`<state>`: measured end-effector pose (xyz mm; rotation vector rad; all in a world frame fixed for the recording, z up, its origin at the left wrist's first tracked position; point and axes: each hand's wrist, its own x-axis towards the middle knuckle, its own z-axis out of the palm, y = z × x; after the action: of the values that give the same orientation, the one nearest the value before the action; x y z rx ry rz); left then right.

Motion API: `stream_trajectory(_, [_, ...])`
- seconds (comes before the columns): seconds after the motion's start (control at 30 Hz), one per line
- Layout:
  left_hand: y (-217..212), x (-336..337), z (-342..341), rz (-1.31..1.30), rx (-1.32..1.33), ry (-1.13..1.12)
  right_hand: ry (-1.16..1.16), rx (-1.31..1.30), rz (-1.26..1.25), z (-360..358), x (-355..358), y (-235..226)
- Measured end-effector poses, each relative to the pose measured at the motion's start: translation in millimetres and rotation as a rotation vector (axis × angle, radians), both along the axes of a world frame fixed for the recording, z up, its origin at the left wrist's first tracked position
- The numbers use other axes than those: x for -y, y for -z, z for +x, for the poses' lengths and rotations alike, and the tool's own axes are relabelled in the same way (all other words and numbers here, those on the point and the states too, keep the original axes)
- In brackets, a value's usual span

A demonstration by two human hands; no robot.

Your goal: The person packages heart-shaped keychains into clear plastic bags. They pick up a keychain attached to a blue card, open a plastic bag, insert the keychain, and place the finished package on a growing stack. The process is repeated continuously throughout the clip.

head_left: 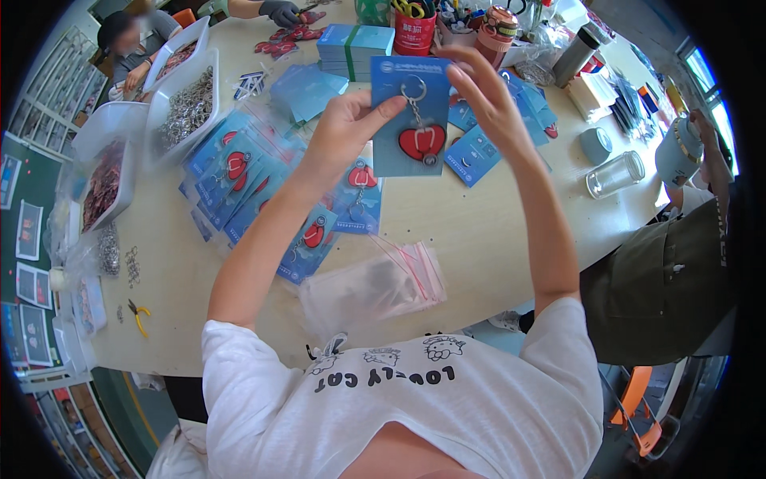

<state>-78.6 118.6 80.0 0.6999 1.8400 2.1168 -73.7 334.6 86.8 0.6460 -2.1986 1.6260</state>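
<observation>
While both forearms rise from the lower edge toward the upper middle of the frame, the left hand [343, 128] pinches the left edge of a blue card [412, 116], thumb pressed across its front and fingers behind it, and the right hand [481, 88] has its fingertips closed on the card's upper right corner. Held up above the table [487, 239], the card carries a red heart-shaped keychain [422, 142] hanging from a metal ring [413, 89] near its top. Below and to the left of the left hand, a spread of finished blue cards [263, 191] with the same red charms lies overlapping on the tabletop. Just below the centre of the frame sits a stack of clear plastic bags [375, 287] with red seal strips. In the upper left, a white tray [187, 108] holds a heap of metal rings, with further white trays beside it. Small yellow-handled pliers [139, 315] lie near the table's lower left edge. At the top middle stands a neat stack of blue cards [355, 49] next to a red pen holder [415, 32]. On the right, a clear glass jar [616, 174] lies on its side, and a person in a dark green shirt [670, 279] sits at the table's right edge
</observation>
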Motion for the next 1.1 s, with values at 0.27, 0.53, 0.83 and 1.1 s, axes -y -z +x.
stream_trajectory(0.27, [37.6, 8.7, 54.9, 0.134, 0.112, -0.326, -0.087, 0.641, -0.873, 94.6, 59.6, 80.8])
stream_trajectory(0.53, [87.1, 69.9, 134.6, -1.085, -0.578, -0.27, 0.346, 0.518, -0.802, 119.3, 30.7, 106.3])
stream_trajectory(0.83, [104.1, 76.6, 140.3, -0.758, -0.09, -0.277, 0.351, 0.575, -0.608, 131.4, 11.7, 119.4])
stream_trajectory(1.1, [107.0, 101.0, 127.9, -0.41, 0.29, -0.136, 0.246, 0.588, -0.493, 124.7, 8.4, 116.5])
